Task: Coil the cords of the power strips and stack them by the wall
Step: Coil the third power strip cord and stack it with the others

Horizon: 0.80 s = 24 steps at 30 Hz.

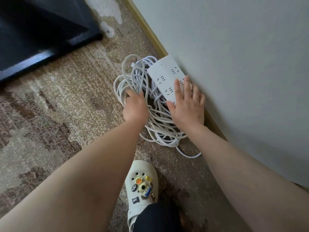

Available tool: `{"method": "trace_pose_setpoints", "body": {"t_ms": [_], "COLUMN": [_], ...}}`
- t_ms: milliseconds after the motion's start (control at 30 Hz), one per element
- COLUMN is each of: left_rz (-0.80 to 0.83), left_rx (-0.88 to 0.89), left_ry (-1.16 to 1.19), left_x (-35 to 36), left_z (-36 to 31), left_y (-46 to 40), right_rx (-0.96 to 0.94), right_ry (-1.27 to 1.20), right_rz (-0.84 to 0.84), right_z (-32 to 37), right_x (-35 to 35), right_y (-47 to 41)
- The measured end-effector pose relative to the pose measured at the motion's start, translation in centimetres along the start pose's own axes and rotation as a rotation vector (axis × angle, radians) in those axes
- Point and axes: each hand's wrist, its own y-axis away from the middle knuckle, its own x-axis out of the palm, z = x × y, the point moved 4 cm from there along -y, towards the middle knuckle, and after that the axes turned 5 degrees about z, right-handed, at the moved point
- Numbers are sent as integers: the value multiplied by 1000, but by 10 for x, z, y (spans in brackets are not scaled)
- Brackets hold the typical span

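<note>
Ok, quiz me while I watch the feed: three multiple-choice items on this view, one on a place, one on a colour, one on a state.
1. Where does the power strip lie?
A. against the wall
B. under the dark furniture
C. on the shoe

2. What colour are the cords?
A. black
B. white
C. orange

3. What is the right hand doing?
A. clenched in a fist
B. lifted well clear of the strip
C. lying flat and open on the strip

Answers:
1 A, the strip's long edge runs along the wall above the baseboard.
2 B, the loops piled on the carpet are white, like the strip.
3 C, its fingers spread over the sockets, while the left hand grips loops of cord.
</note>
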Motion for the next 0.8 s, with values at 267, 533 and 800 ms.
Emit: {"method": "trace_pose_setpoints", "body": {"t_ms": [267, 533, 800], "left_rz": [-62, 0, 11], "left_rx": [90, -286, -47], "left_ry": [-121, 523, -341], "left_x": [-6, 7, 2], "left_z": [14, 10, 14], "left_y": [30, 4, -6], "right_rx": [46, 30, 26], "right_ry": [41, 31, 27], "right_rz": [-7, 0, 14], "right_z": [10, 8, 5], "right_x": [2, -2, -1], "right_y": [3, 3, -3]}}
